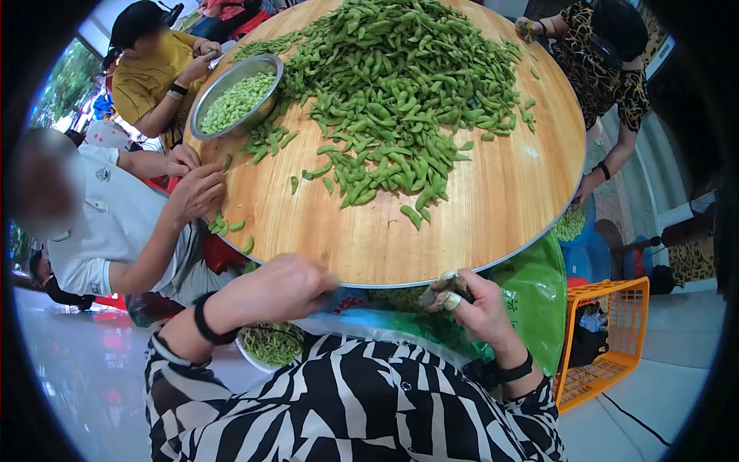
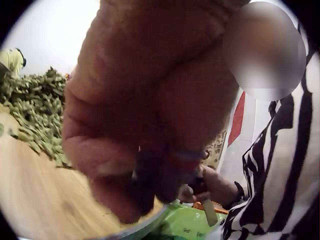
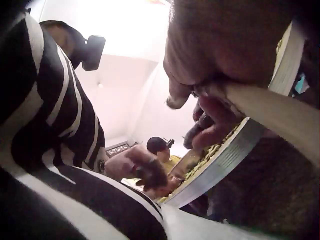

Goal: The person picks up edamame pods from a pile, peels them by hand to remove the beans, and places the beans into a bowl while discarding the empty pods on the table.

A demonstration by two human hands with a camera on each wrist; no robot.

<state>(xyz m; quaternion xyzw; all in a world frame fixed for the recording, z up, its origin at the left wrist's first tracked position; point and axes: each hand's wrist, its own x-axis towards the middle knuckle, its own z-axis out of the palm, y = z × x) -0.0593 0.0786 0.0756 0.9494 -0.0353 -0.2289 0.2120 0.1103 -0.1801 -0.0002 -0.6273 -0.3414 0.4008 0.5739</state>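
Note:
Green pods (image 1: 416, 85) lie heaped on a round wooden table (image 1: 308, 242). My left hand (image 1: 281, 285) is just over the table's near edge, its fingers curled and blurred; in the left wrist view the left hand (image 2: 145, 115) fills the middle, with a dark patch among shadowed fingers. Apart from it, at the edge on the right, my right hand (image 1: 479, 306) has bent fingers, pale wrappings and dark grey around the fingertips. The right wrist view shows the right hand (image 3: 215, 75) with fingers bent inward. Whether either hand holds a pod cannot be made out.
A metal colander (image 1: 258, 110) of shelled beans stands at the table's left. People sit or stand left and upper right. Below the near edge are a green plastic bag (image 1: 539, 296) and a container of pods (image 1: 271, 344). An orange crate (image 1: 635, 327) stands at right.

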